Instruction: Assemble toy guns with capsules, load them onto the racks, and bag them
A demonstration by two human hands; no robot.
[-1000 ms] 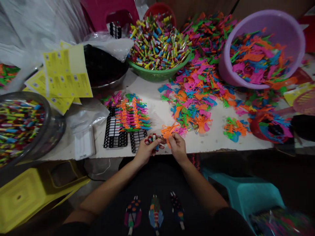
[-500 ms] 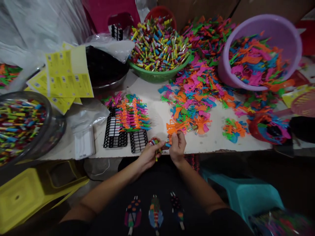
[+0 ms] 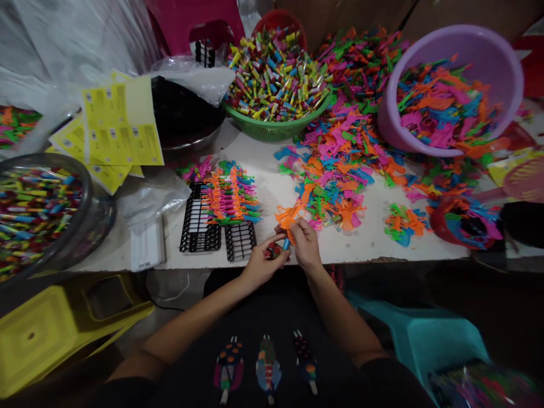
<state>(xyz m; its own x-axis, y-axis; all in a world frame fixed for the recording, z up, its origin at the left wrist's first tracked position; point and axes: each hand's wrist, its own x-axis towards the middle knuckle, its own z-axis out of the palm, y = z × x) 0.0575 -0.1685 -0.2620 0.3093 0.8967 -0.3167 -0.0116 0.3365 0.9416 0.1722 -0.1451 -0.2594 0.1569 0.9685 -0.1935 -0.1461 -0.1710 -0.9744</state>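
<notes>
Right hand (image 3: 305, 245) grasping orange piece (image 3: 289, 216), now shifted leftward; left hand (image 3: 261, 264) clutching small tubes (image 3: 273, 250)

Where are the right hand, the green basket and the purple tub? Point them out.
Right hand (image 3: 306, 245): head view, back of the hand.
Green basket (image 3: 272, 131): head view, outer wall.
Purple tub (image 3: 488, 59): head view, inner wall.

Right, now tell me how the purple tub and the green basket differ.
The purple tub has smooth, solid-looking walls; the green basket has small openings in its wall.
The tub holds loose, flat-looking plastic pieces, while the basket holds small capped tubes.
The basket is heaped above its rim; the tub's load leaves much of its inner wall bare.
Both hold many small, mixed-colour items.
</notes>
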